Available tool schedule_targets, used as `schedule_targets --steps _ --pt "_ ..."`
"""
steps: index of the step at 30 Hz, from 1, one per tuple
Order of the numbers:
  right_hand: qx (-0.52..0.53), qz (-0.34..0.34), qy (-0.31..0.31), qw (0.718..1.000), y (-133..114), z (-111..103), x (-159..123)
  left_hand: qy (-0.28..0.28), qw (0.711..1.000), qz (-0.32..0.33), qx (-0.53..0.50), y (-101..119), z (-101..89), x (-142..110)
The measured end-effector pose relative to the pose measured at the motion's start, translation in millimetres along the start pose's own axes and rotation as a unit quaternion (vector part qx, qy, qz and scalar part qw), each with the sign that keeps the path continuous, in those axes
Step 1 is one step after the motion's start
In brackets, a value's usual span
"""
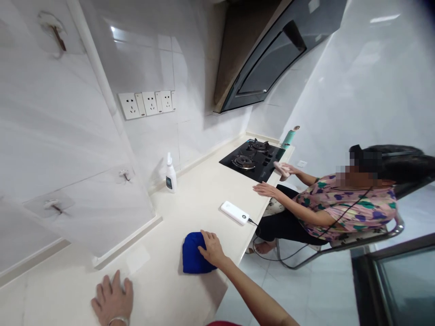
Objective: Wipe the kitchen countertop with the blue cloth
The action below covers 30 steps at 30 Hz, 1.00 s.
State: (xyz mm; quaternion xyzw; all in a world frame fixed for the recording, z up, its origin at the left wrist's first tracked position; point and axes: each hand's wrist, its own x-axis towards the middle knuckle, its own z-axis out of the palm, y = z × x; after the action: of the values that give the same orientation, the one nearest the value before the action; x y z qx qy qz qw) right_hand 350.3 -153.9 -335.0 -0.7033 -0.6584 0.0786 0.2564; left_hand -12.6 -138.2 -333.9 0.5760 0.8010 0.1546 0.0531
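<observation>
Blue cloth (192, 258) lies folded on the worktop (200, 199), partly hidden under the right hand (214, 250); whether that hand grips is unclear. The left hand (114, 299), forearm cut off below, is spread and free. Beyond a white device (234, 213), a co-worker (350, 213) holds some indistinct pink item (280, 170) beside the 2-burner stove (253, 163).

Cool white light from outside the frame brightened a kitchen, glaring off the tiled wall (152, 68) and streaking the side wall (384, 90). Soft shadows fell beside the range hood (272, 63), spray bottle (170, 179) and blue cloth (192, 258). Wide-angle distortion stretched the edges; the top right corner darkened, and pixelation masked a seated person's (350, 203) face.
</observation>
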Motion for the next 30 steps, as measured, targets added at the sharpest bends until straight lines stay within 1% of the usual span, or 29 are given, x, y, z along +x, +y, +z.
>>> schedule_targets --steps 2,4,6,8,9,11,13,14,16,17,19,20,22,24,25,27,29,30 --pt "0.001 0.011 0.004 1.000 0 5 4 0.005 0.999 0.043 -0.023 3 5.5 -5" --pt "0.007 0.012 0.011 1.000 -1 8 6 -0.010 0.990 0.123 -0.069 15 15.0 -16" --pt "0.020 -0.002 0.019 1.000 -2 6 5 -0.046 0.968 0.207 -0.135 35 28.2 -33" --pt "0.035 -0.023 0.033 0.999 -5 2 0 -0.077 0.942 0.258 -0.202 62 42.6 -53" --pt "0.040 -0.034 0.041 0.998 -6 0 -3 -0.087 0.930 0.271 -0.231 75 49.2 -62" --pt "0.059 -0.069 0.060 0.994 -10 -8 -13 -0.106 0.916 0.271 -0.275 99 58.7 -76" --pt "0.101 -0.125 0.072 0.984 -14 -16 -28 -0.125 0.912 0.250 -0.302 114 62.0 -83" --pt "0.128 -0.154 0.068 0.977 -17 -21 -37 -0.133 0.911 0.237 -0.311 117 61.2 -84" --pt "0.176 -0.196 0.031 0.964 -22 -29 -55 -0.142 0.908 0.228 -0.323 118 55.9 -83" --pt "0.188 -0.204 0.002 0.961 -25 -33 -65 -0.149 0.904 0.238 -0.323 116 52.0 -82" --pt "0.205 -0.208 -0.048 0.955 -29 -40 -81 -0.172 0.890 0.285 -0.312 110 43.6 -82" --pt "0.215 -0.207 -0.061 0.953 -31 -43 -87 -0.186 0.880 0.315 -0.302 107 39.7 -83" --pt "0.239 -0.193 -0.064 0.950 -32 -47 -95 -0.211 0.861 0.367 -0.280 99 33.6 -91" --pt "0.245 -0.165 -0.060 0.953 -29 -49 -100 -0.225 0.851 0.393 -0.266 91 30.3 -103" --pt "0.240 -0.154 -0.068 0.956 -26 -48 -102 -0.229 0.849 0.397 -0.263 86 29.7 -110" --pt "0.222 -0.148 -0.109 0.958 -20 -45 -105 -0.233 0.851 0.389 -0.264 78 29.6 -121" --pt "0.203 -0.155 -0.147 0.955 -14 -40 -106 -0.235 0.860 0.362 -0.274 73 29.2 -127" --pt "0.194 -0.154 -0.152 0.957 -13 -37 -104 -0.241 0.864 0.342 -0.280 74 28.0 -127"
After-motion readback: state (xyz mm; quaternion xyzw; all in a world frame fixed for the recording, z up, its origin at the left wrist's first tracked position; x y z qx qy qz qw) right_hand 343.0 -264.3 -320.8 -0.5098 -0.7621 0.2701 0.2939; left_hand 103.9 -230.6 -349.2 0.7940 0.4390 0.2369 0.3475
